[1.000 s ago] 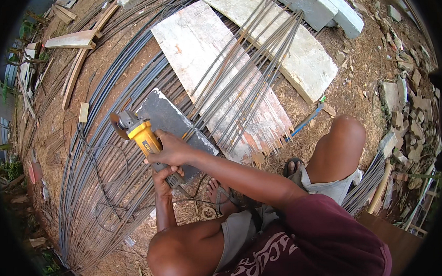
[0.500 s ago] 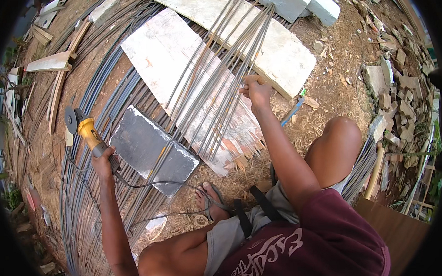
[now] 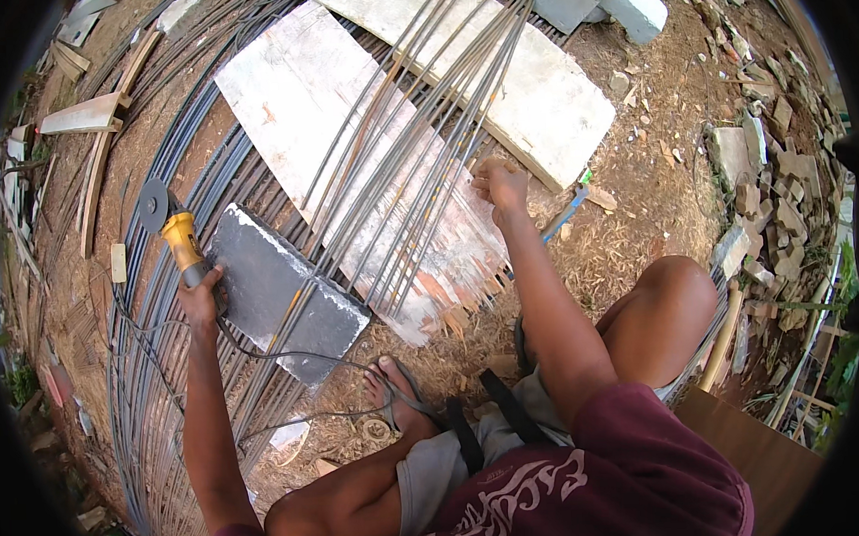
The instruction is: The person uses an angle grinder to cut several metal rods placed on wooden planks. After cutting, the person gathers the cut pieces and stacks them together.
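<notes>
Grinder (image 3: 183, 242), long axis extending outward from the grip, is clamped in the left hand (image 3: 201, 299) just left of the black slab (image 3: 257, 275), while right of that slab the curled right hand (image 3: 503, 184) is placed beside rods (image 3: 434, 143), whether gripping cannot be told.

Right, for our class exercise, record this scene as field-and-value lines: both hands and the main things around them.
Left hand: fingers closed around a yellow-and-black angle grinder
Grinder parts: thin round grey disc; black cable at the handle
Right hand: fingers bent, beside a bundle of long thin grey-brown metal rods; contact unclear
Under the bundle: pale flat wooden board with a splintered edge; dark grey rectangular slab with chipped white edges
Picture's right: heap of grey-brown rubble
</notes>
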Available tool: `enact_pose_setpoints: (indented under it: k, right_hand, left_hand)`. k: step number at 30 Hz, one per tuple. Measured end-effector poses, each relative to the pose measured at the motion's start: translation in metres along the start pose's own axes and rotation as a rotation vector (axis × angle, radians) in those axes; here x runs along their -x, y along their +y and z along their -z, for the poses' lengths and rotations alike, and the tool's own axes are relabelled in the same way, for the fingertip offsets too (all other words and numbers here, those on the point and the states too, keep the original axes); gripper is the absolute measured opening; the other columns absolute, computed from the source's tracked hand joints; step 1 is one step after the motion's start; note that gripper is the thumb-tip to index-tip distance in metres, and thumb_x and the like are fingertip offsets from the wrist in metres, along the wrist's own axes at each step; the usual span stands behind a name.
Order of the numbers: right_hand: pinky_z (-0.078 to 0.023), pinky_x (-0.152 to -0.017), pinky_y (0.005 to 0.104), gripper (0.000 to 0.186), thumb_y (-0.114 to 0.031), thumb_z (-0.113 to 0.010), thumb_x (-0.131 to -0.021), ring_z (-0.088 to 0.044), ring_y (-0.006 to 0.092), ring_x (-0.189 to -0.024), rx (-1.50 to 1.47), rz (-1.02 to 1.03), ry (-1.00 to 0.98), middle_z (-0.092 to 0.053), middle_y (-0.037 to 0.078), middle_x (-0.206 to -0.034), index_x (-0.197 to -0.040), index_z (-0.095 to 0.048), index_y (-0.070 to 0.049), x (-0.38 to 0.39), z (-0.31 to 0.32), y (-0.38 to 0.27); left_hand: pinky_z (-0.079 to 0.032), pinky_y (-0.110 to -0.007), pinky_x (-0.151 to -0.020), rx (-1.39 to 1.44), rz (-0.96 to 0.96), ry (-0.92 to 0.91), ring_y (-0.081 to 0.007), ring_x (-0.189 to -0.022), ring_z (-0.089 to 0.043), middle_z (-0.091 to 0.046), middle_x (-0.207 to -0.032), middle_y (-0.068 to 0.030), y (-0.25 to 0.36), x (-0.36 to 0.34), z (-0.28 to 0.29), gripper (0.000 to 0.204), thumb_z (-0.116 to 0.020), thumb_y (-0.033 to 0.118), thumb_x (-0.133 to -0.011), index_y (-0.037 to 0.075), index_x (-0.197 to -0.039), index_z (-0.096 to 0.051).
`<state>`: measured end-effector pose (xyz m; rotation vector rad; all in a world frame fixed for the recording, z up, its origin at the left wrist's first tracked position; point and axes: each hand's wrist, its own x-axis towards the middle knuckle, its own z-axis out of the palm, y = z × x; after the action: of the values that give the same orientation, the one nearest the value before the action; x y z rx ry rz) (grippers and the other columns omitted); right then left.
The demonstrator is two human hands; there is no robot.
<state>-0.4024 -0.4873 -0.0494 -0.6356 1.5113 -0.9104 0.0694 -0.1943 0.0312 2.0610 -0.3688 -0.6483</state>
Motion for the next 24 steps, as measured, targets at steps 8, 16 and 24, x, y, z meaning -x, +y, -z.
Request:
enact_pose_setpoints:
  k: [8, 16, 24]
  right_hand:
    - [-0.039, -0.049, 0.0323, 0.015, -0.013, -0.068, -0.100, -0.051, 0.0151, -0.056, -0.006, -0.012, -0.050, -0.060, 0.009, -0.074, -0.094, -0.067, 0.001, -0.040, -0.028, -0.027]
    - [-0.050, -0.058, 0.0306, 0.015, -0.015, -0.064, -0.104, -0.060, 0.0129, -0.066, -0.025, -0.025, -0.170, -0.066, 0.006, -0.083, -0.102, -0.068, -0.001, -0.050, -0.033, -0.005]
    - [-0.052, -0.061, 0.0287, 0.012, -0.011, -0.065, -0.101, -0.070, 0.0150, -0.076, -0.034, -0.002, -0.206, -0.071, 0.008, -0.091, -0.105, -0.069, 0.000, -0.048, -0.028, 0.000]
  left_hand:
    - [-0.055, -0.030, -0.052, 0.002, 0.014, -0.010, -0.0150, -0.056, -0.062, -0.064, -0.078, -0.0035, 0.003, 0.001, 0.002, 0.034, -0.087, 0.017, -0.086, 0.005, -0.104, -0.060]
    - [-0.056, -0.030, -0.052, 0.031, 0.063, -0.027, -0.0154, -0.058, -0.063, -0.065, -0.080, -0.0038, -0.002, -0.006, 0.006, 0.036, -0.087, 0.015, -0.084, 0.004, -0.107, -0.061]
    - [-0.055, -0.029, -0.053, 0.014, 0.022, -0.007, -0.0144, -0.058, -0.063, -0.065, -0.080, -0.0039, 0.001, 0.002, 0.002, 0.037, -0.087, 0.013, -0.084, 0.004, -0.108, -0.061]
